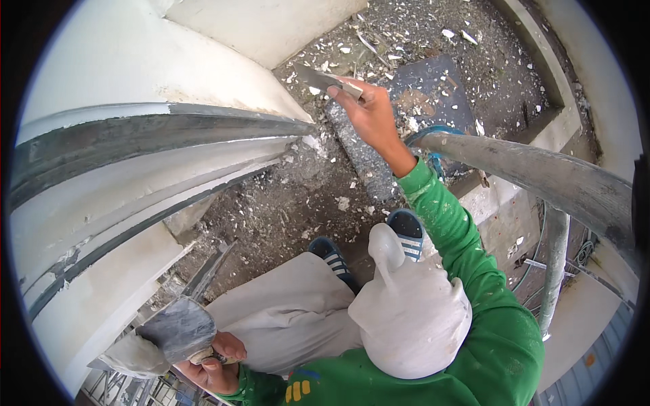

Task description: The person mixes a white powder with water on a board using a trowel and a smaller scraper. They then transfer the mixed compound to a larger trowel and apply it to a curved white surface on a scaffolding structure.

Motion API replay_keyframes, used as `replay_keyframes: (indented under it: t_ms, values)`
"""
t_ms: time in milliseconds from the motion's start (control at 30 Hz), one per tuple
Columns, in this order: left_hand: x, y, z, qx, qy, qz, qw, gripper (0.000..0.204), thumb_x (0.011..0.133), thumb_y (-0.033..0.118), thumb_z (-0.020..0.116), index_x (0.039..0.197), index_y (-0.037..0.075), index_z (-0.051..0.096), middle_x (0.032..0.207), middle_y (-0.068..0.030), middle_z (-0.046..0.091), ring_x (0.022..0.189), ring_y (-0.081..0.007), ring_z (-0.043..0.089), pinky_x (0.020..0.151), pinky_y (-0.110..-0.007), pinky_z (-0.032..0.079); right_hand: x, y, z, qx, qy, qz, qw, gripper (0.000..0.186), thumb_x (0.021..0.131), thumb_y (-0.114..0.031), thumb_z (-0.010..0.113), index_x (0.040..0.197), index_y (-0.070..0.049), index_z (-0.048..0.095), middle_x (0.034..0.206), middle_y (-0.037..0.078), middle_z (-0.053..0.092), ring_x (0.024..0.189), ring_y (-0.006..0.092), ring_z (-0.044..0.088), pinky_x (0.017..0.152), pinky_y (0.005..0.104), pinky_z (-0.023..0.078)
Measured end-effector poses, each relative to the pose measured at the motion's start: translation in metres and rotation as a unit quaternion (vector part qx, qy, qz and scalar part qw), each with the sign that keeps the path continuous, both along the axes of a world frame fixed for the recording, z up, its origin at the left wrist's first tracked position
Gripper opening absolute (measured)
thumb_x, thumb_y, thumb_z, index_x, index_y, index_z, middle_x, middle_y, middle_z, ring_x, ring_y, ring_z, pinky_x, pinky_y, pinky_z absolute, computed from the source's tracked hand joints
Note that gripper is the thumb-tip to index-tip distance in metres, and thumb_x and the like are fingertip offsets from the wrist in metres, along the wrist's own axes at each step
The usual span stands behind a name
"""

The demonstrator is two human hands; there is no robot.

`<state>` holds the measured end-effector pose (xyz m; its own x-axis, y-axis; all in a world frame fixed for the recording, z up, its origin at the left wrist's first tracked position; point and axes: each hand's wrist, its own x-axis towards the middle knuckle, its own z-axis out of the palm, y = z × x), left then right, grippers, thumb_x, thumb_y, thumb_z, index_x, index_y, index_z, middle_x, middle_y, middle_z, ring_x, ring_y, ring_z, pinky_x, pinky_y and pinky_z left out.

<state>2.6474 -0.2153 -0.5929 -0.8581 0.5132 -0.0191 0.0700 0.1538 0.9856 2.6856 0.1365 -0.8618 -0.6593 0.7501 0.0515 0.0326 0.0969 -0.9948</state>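
Observation:
My right hand, arm stretched forward in a green sleeve, grips a putty knife. Its flat grey blade points left, near the corner of the white wall. At the lower left, my left hand is closed around the handle of a trowel with a broad grey, smeared blade. A white, putty-like lump sits at the blade's far left edge; whether it rests on the blade I cannot tell. In front of my green top is a smooth white rounded thing with a small knob; its kind is unclear.
A metal pole runs across the right, joined to an upright tube. Grey-edged ledges jut from the left wall. White chips litter the dirty floor around a dark board and my blue striped sandals.

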Motion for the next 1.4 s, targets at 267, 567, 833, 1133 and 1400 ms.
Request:
replay_keyframes:
  t_ms: [267,567,833,1133,1400]
  values:
    - [0.003,-0.003,-0.001,0.015,0.009,0.009,1.000,0.050,0.094,0.026,0.063,0.127,0.001,0.036,0.074,-0.0120,0.045,0.047,-0.0165,0.043,0.036,-0.030,0.041,-0.059,-0.043,-0.018,0.110,0.105,0.000,0.988,0.034,0.084,0.007,0.059,0.114,-0.004,0.068,0.110,0.017,0.069,0.099,0.0320,0.067,0.088,0.0387,0.052]
    - [-0.005,-0.002,0.000,0.003,-0.007,-0.016,1.000,0.049,0.094,0.027,0.063,0.126,0.001,0.037,0.070,-0.0122,0.047,0.046,-0.0188,0.048,0.037,-0.031,0.043,-0.028,-0.032,0.071,0.176,0.178,-0.049,0.967,0.031,0.086,0.005,0.061,0.115,-0.002,0.067,0.111,0.015,0.070,0.095,0.0241,0.070,0.080,0.0329,0.055]
    - [-0.006,-0.001,-0.002,0.021,-0.002,-0.042,0.999,0.046,0.095,0.025,0.062,0.125,0.002,0.037,0.070,-0.0120,0.047,0.045,-0.0181,0.047,0.036,-0.031,0.044,-0.081,0.001,0.120,0.196,0.179,-0.022,0.964,0.036,0.082,0.009,0.060,0.113,-0.005,0.068,0.104,0.016,0.070,0.095,0.0308,0.069,0.083,0.0337,0.055]
    - [0.001,-0.004,0.000,0.024,-0.012,0.024,0.999,0.042,0.095,0.028,0.062,0.118,0.001,0.038,0.069,-0.0115,0.046,0.044,-0.0170,0.045,0.035,-0.030,0.043,-0.109,0.010,0.085,0.231,0.110,-0.038,0.966,0.024,0.090,-0.009,0.062,0.113,-0.001,0.067,0.087,0.015,0.072,0.061,0.0234,0.058,0.060,0.0319,0.048]
    - [-0.005,-0.013,0.000,0.039,0.030,0.025,0.998,0.038,0.096,0.026,0.060,0.111,-0.003,0.040,0.071,-0.0094,0.047,0.045,-0.0138,0.042,0.033,-0.027,0.041,-0.006,-0.025,-0.021,0.111,0.074,-0.007,0.991,0.026,0.087,-0.006,0.062,0.112,-0.001,0.067,0.103,0.020,0.069,0.086,0.0368,0.068,0.077,0.0380,0.053]
